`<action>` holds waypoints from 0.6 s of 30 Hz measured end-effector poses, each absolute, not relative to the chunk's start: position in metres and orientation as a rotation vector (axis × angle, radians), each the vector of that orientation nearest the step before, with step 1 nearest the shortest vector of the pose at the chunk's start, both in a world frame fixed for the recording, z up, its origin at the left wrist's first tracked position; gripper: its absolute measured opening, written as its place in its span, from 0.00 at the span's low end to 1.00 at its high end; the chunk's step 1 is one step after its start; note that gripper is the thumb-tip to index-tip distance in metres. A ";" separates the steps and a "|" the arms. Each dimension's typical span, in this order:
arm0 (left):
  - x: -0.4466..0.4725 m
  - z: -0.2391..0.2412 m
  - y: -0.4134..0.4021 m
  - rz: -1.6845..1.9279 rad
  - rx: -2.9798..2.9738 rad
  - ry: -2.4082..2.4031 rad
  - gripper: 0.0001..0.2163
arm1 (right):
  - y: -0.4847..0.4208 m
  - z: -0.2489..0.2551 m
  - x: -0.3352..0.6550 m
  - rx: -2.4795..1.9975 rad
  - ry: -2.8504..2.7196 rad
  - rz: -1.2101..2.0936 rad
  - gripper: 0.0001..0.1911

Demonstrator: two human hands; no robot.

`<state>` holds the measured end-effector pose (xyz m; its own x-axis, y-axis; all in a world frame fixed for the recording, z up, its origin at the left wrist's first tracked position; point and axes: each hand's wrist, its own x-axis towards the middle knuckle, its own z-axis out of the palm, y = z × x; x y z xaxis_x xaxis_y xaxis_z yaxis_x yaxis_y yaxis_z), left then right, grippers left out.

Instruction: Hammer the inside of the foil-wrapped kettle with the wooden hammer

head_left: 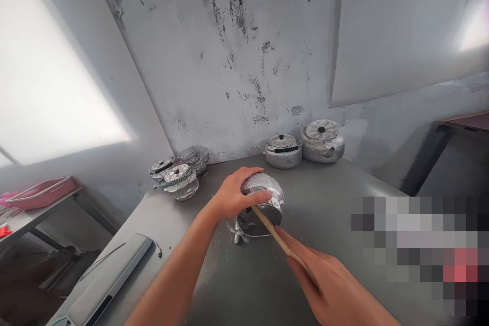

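An aluminium kettle (pixel 263 183) lies tipped at the middle of the grey table, its dark opening facing me. My left hand (pixel 239 191) is closed over its upper left side, with the thumb across the rim. A wooden stick (pixel 273 229) is gripped in my right hand (pixel 315 270). The stick's far end reaches into the mouth of the kettle, so its tip is hidden. The spout or handle part (pixel 237 234) sticks out at the lower left. Small pale flecks are scattered on the table left of the kettle.
Several wrinkled silvery pots stand at the back left, among them a lidded one (pixel 181 182). Two lidded kettles, one smaller (pixel 283 152) and one larger (pixel 323 141), stand at the back right. A flat grey case (pixel 110 280) with a cable lies front left. A pink basket (pixel 42 193) sits on a side table.
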<state>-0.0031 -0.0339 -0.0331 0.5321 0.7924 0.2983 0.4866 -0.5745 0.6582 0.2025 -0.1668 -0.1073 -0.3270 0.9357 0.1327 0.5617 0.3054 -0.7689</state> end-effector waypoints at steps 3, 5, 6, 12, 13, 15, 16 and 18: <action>-0.002 -0.032 -0.035 0.796 2.279 1.044 0.30 | -0.167 -0.107 0.202 -1.321 -2.005 0.846 0.28; -0.002 -0.032 -0.035 0.802 2.288 1.041 0.30 | -0.166 -0.109 0.202 -1.313 -2.023 0.855 0.28; -0.002 -0.032 -0.035 0.804 2.291 1.039 0.30 | -0.166 -0.110 0.202 -1.312 -2.023 0.853 0.28; -0.002 -0.032 -0.035 0.805 2.293 1.029 0.29 | -0.165 -0.113 0.202 -1.308 -1.999 0.790 0.29; -0.002 -0.033 -0.036 0.806 2.296 1.026 0.29 | -0.165 -0.112 0.203 -1.306 -2.012 0.799 0.29; -0.001 -0.033 -0.036 0.805 2.301 1.024 0.30 | -0.165 -0.111 0.203 -1.307 -2.032 0.816 0.28; -0.001 -0.033 -0.036 0.806 2.302 1.025 0.30 | -0.165 -0.109 0.203 -1.311 -2.031 0.812 0.28; -0.001 -0.032 -0.035 0.806 2.305 1.029 0.30 | -0.165 -0.107 0.203 -1.319 -2.013 0.787 0.28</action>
